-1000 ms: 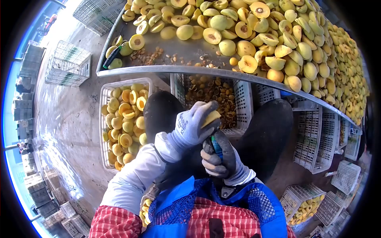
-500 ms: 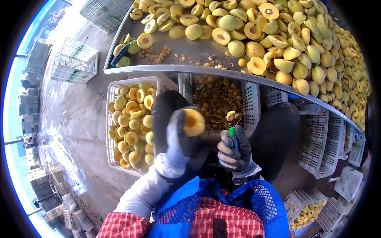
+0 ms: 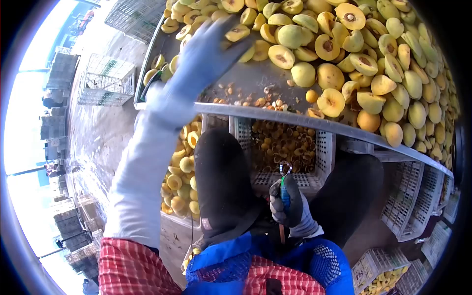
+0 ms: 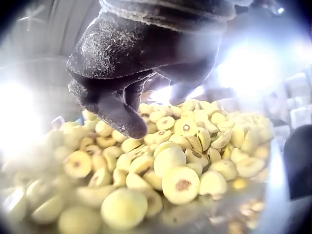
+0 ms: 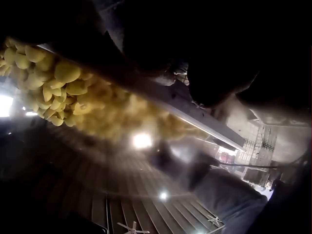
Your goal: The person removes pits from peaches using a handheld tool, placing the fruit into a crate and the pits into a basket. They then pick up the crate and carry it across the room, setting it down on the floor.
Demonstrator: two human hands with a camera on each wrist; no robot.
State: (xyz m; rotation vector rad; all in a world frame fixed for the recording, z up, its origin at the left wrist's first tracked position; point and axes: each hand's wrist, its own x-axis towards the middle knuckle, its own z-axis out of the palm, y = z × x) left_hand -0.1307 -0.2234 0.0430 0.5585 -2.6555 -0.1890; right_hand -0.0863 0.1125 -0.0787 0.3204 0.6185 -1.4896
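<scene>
My left hand point(image 3: 211, 49), in a grey glove, reaches up over the metal table point(image 3: 295, 120) to the near edge of a pile of yellow peach halves point(image 3: 344, 59). In the left wrist view its fingers point(image 4: 122, 107) hang loosely curled above the peach halves point(image 4: 180, 183) and hold nothing. My right hand point(image 3: 287, 209) stays low between my knees and grips a pitting tool point(image 3: 284, 184) with a green-blue handle, its metal loop pointing up. The right wrist view is dark and shows only blurred peaches point(image 5: 53, 87) and the table's edge point(image 5: 195, 117).
Under the table stand a white crate of pitted halves point(image 3: 182, 167) at the left and a crate of pits point(image 3: 285, 142) in the middle. White crates point(image 3: 413, 196) stand at the right and wire crates point(image 3: 105, 81) on the concrete floor. Loose pits lie on the table.
My left hand held a peach half over my lap; it no longer holds it and has swung up to the pile on the table. The right hand stays low with the tool.
</scene>
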